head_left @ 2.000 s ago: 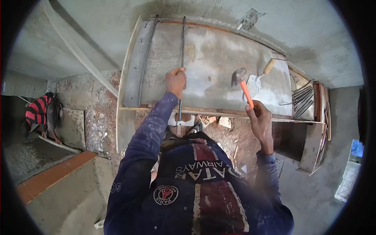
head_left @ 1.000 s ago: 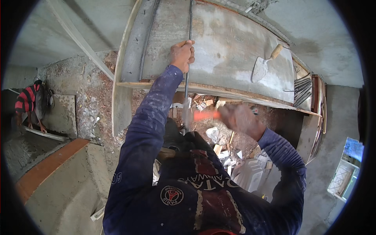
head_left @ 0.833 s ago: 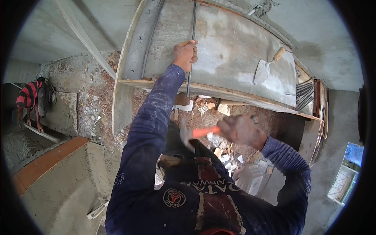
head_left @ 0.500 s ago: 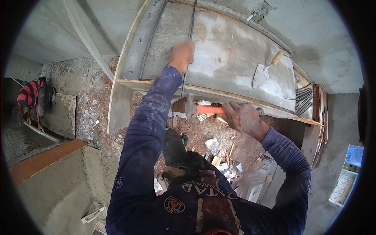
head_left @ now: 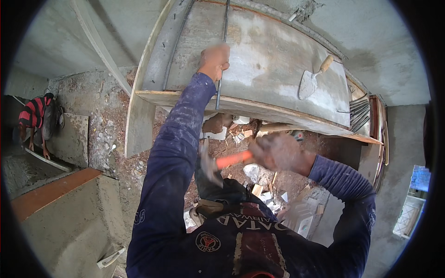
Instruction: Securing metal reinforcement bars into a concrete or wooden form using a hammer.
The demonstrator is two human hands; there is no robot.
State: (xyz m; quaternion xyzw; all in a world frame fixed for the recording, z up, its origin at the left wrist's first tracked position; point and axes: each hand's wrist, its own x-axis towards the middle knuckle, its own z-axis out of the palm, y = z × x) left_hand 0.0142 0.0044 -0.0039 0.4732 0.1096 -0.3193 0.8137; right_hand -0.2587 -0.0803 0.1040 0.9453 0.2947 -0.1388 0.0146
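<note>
My left hand [head_left: 215,61] is closed round a thin metal rod [head_left: 225,28], which lies across the grey board [head_left: 278,55] and sticks out past its near wooden edge. Below that edge, my right hand [head_left: 278,152] grips a hammer with an orange handle [head_left: 232,160]. The hammer's head [head_left: 209,163] is blurred by motion and hangs in front of my body, apart from the rod. A trowel with a wooden handle [head_left: 308,85] rests on the board to the right.
A bundle of thin rods [head_left: 359,111] lies at the board's right end. Rubble and wood scraps [head_left: 264,190] cover the floor beneath. At far left, a person in a striped top [head_left: 34,111] bends over a long strip [head_left: 48,160]. A white-handled float [head_left: 111,257] lies lower left.
The hammer in my right hand has swung down and toward my body, away from the rod's near end. My left hand keeps its hold on the rod.
</note>
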